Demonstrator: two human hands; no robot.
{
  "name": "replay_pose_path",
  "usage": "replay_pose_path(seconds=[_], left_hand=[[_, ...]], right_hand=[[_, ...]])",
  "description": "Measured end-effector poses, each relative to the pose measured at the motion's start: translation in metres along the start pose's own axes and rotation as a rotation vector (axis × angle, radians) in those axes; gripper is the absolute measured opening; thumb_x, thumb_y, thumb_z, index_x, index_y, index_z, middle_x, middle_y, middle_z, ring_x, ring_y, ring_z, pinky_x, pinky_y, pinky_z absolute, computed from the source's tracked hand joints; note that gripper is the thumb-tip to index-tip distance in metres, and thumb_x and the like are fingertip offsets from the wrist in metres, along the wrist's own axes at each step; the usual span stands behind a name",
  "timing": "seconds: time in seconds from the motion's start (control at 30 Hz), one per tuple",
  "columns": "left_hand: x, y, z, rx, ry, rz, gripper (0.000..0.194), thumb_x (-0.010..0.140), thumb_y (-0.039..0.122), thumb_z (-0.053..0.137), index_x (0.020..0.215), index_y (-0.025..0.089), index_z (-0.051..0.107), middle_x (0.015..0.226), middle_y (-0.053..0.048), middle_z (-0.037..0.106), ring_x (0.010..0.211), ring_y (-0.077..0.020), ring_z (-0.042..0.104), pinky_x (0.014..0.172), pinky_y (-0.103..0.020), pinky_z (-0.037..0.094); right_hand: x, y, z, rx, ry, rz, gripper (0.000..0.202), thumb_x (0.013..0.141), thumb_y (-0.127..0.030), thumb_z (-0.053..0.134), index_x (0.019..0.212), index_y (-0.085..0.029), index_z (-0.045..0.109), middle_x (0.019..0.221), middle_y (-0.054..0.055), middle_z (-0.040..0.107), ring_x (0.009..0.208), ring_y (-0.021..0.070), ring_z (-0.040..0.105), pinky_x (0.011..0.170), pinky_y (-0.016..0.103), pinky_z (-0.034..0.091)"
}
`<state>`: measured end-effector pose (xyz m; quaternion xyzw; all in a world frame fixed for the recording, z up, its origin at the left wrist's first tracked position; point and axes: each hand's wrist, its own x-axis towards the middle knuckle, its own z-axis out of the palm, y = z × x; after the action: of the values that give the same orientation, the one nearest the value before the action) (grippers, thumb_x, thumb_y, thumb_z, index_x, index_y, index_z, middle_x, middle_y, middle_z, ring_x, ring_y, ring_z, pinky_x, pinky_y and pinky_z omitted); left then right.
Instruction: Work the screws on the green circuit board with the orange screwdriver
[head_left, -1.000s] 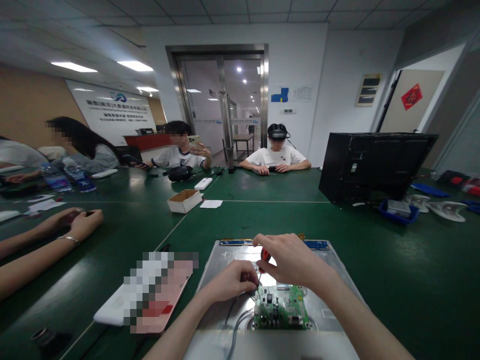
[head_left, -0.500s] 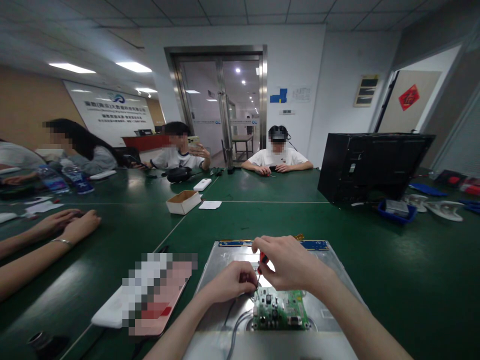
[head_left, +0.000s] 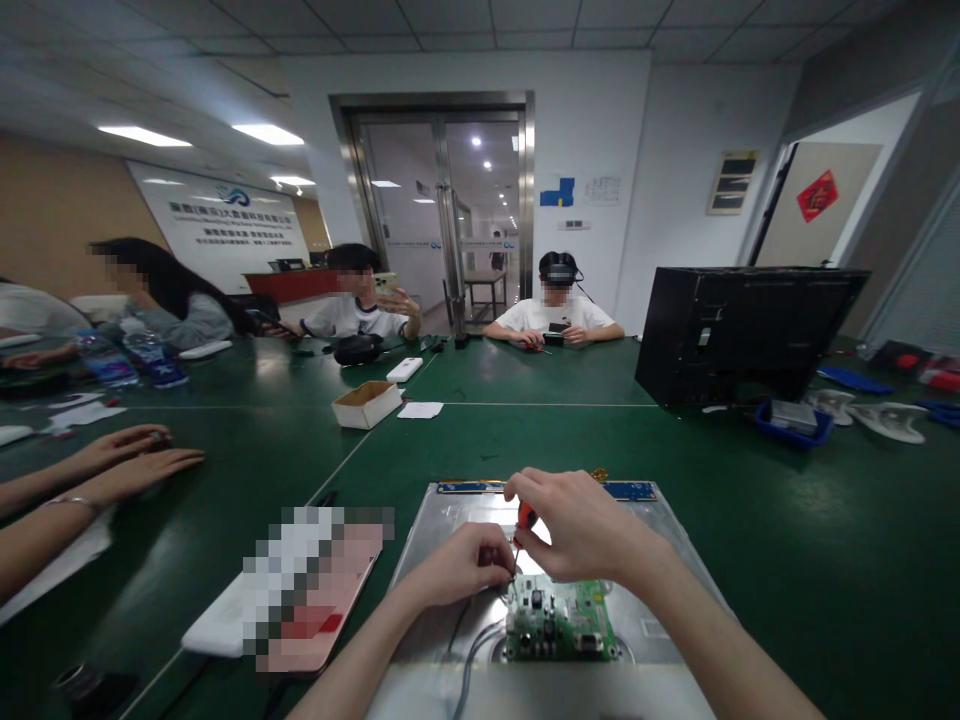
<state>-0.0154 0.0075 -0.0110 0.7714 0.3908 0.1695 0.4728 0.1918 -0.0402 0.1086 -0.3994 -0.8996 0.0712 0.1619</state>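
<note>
2 bare hands meet over a green circuit board's (head_left: 562,620) upper left corner. From the board, the right hand (head_left: 581,522) is at 12 o'clock, fingers closed around a red-handled screwdriver (head_left: 526,515), its shaft angled down to that corner. The left hand (head_left: 466,562), at 10 o'clock, is curled near the shaft's tip; whether it pinches anything cannot be told. The board lies on a silvery metal panel (head_left: 667,620), with grey cables (head_left: 474,655) at 8 o'clock. Farther out on the green table (head_left: 810,520), a partly blurred pink object (head_left: 364,562) lies at 9 o'clock, an open box (head_left: 367,410) at 10, a black casing (head_left: 742,335) at 1. Beyond, at 12, sits 1 person wearing a headset (head_left: 559,272).
</note>
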Motion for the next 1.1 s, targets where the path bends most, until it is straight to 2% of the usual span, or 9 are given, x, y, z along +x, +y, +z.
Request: replay_pose_path(seconds=[0.2, 0.4, 0.63, 0.77, 0.97, 1.1], left_hand=[[-0.0002, -0.0009, 0.0014, -0.006, 0.010, -0.012, 0.006, 0.069, 0.016, 0.064, 0.074, 0.016, 0.066, 0.068, 0.003, 0.059, 0.064, -0.0134, 0.051, 0.062, -0.022, 0.041], [-0.0018, -0.0002, 0.0024, -0.005, 0.021, -0.019, 0.006, 0.070, 0.016, 0.063, 0.075, 0.016, 0.066, 0.068, 0.002, 0.060, 0.065, -0.0140, 0.053, 0.062, -0.022, 0.042], [-0.0006, -0.0018, 0.0015, -0.012, 0.017, -0.006, 0.006, 0.069, 0.015, 0.064, 0.074, 0.015, 0.067, 0.069, 0.002, 0.060, 0.067, -0.0147, 0.053, 0.063, -0.023, 0.041], [0.0002, -0.0031, 0.0014, -0.020, 0.011, -0.003, 0.006, 0.069, 0.015, 0.064, 0.074, 0.015, 0.067, 0.070, 0.002, 0.061, 0.066, -0.0146, 0.053, 0.062, -0.023, 0.041], [-0.0012, -0.0018, 0.0014, -0.031, 0.009, -0.008, 0.006, 0.069, 0.014, 0.063, 0.073, 0.016, 0.065, 0.068, 0.003, 0.059, 0.065, -0.0139, 0.052, 0.063, -0.023, 0.042], [-0.0023, -0.0002, 0.0019, -0.035, 0.010, -0.009, 0.007, 0.069, 0.013, 0.062, 0.074, 0.016, 0.066, 0.069, 0.003, 0.060, 0.066, -0.0141, 0.054, 0.065, -0.023, 0.043]], right_hand=[[0.0023, 0.0003, 0.0021, -0.016, 0.001, 0.040, 0.028, 0.084, -0.018, 0.061, 0.112, -0.018, 0.060, 0.100, 0.005, 0.075, 0.081, 0.0218, 0.070, 0.060, 0.029, 0.033], [0.0045, 0.0006, 0.0021, -0.083, -0.034, 0.096, 0.017, 0.091, -0.027, 0.063, 0.107, -0.021, 0.060, 0.096, 0.005, 0.077, 0.083, 0.0240, 0.071, 0.060, 0.029, 0.033], [0.0004, 0.0014, 0.0012, -0.024, 0.002, 0.008, 0.028, 0.085, -0.021, 0.060, 0.113, -0.018, 0.060, 0.105, 0.006, 0.072, 0.086, 0.0230, 0.069, 0.063, 0.030, 0.037], [0.0003, 0.0009, 0.0016, -0.013, 0.000, 0.017, 0.030, 0.083, -0.018, 0.059, 0.113, -0.017, 0.061, 0.105, 0.007, 0.072, 0.085, 0.0228, 0.068, 0.062, 0.030, 0.035], [0.0028, 0.0013, 0.0033, -0.044, 0.006, 0.039, 0.023, 0.087, -0.019, 0.060, 0.110, -0.019, 0.061, 0.101, 0.005, 0.074, 0.082, 0.0219, 0.069, 0.059, 0.029, 0.032], [0.0049, 0.0025, 0.0038, -0.097, -0.021, 0.077, 0.014, 0.092, -0.028, 0.064, 0.102, -0.020, 0.062, 0.093, 0.004, 0.076, 0.079, 0.0232, 0.070, 0.057, 0.029, 0.029]])
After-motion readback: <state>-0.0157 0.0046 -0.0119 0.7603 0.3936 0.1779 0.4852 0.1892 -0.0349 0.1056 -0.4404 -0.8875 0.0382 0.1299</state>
